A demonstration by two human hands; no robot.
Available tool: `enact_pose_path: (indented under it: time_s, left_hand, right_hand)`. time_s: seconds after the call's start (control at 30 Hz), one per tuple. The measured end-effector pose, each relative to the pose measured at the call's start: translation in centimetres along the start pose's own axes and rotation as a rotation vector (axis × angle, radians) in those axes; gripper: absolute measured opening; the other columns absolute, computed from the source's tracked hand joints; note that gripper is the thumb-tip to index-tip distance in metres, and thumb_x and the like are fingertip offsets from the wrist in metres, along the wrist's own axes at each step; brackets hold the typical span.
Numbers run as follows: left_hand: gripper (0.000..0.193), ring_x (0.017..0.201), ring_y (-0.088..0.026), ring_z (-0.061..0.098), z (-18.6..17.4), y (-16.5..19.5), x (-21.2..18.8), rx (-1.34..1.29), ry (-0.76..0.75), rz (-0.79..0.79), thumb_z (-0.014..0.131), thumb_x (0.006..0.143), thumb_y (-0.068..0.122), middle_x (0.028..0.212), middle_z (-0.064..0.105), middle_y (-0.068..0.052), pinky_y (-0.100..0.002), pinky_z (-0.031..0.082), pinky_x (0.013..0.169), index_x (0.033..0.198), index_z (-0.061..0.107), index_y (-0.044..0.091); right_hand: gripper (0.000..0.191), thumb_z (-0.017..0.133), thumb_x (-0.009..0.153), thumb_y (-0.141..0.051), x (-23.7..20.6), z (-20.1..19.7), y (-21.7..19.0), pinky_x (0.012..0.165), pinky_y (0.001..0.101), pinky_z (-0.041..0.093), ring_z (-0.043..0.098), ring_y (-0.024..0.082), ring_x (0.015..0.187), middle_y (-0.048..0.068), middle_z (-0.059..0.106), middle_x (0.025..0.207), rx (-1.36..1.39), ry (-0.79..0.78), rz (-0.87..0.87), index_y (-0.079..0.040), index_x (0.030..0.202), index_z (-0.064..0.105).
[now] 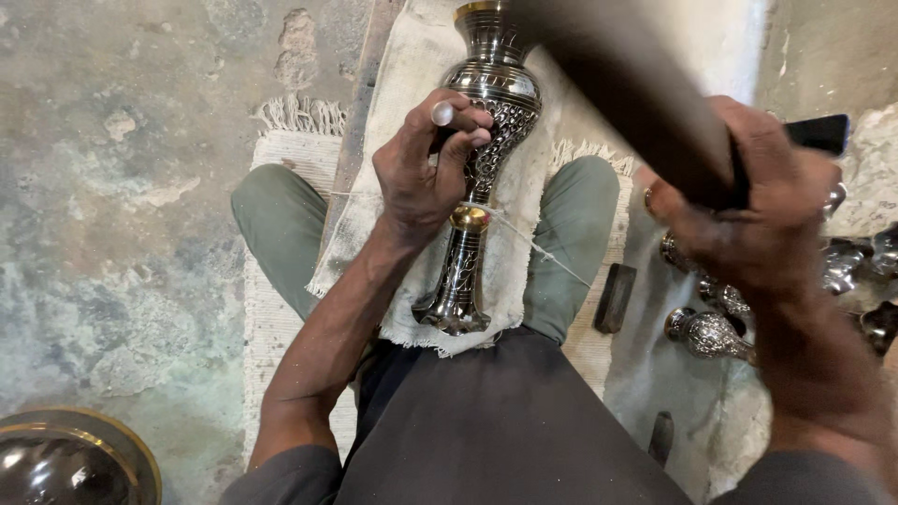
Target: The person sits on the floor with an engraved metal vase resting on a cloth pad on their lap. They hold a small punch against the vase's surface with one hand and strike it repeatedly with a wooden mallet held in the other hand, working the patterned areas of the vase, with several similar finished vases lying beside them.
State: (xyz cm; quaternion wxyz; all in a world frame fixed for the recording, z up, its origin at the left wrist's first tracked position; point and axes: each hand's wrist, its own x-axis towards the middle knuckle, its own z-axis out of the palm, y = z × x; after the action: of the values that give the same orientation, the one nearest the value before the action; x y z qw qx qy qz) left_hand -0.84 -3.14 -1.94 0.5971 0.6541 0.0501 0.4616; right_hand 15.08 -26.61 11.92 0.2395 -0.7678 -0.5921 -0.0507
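Blurred dark mallet [636,84] and vase [486,140] top cut off

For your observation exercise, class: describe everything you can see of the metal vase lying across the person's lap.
The vase looks like dark polished metal cut with fine silvery patterns, with brass-coloured bands at its rim and narrow waist. It lies lengthwise on a pale frayed cloth over the lap, flared foot toward the body, mouth pointing away. The left hand rests on its patterned middle, pinching a small metal tool against it. A thin string crosses the waist.

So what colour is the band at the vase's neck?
Gold, on the dark engraved vase; the head view shows it.
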Motion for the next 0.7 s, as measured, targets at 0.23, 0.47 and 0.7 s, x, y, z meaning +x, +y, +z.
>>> enact_pose_path:
  time_s: [0.23, 0.47, 0.7]
  left_hand:
    - [0.027, 0.085, -0.021, 0.075, -0.3, -1.1, -0.5, 0.410, 0.069, 0.153, 0.072, 0.101, 0.003, 0.099, 0.074, -0.011, -0.033, 0.059, 0.067, 0.126, 0.059, 0.004]
    - [0.035, 0.083, -0.020, 0.074, -0.2, -1.3, -0.3, 0.395, 0.039, 0.130, 0.066, 0.100, 0.001, 0.100, 0.073, -0.013, -0.033, 0.062, 0.068, 0.133, 0.054, 0.001]
    - [0.027, 0.086, -0.021, 0.080, 0.0, -0.8, -0.4, 0.327, 0.051, 0.080, 0.069, 0.105, 0.003, 0.101, 0.076, -0.011, -0.030, 0.065, 0.069, 0.130, 0.058, 0.001]
  right_hand:
    - [0.033, 0.076, 0.092, -0.025, 4.5, -2.1, -0.6, 0.045, 0.0281, 0.049, 0.059, 0.014, 0.048, 0.004, 0.064, 0.066, -0.428, -0.287, -0.171, -0.003, 0.115, 0.066]
    - [0.029, 0.080, 0.087, -0.014, 7.1, -4.6, -3.1, 0.055, 0.0344, 0.055, 0.066, 0.020, 0.061, 0.011, 0.065, 0.073, -0.442, -0.376, -0.096, -0.001, 0.105, 0.062]
    - [0.026, 0.083, 0.087, -0.012, 7.6, -5.0, -3.9, 0.056, 0.0384, 0.053, 0.067, 0.025, 0.060, 0.017, 0.067, 0.074, -0.305, -0.382, 0.058, 0.001, 0.101, 0.065]
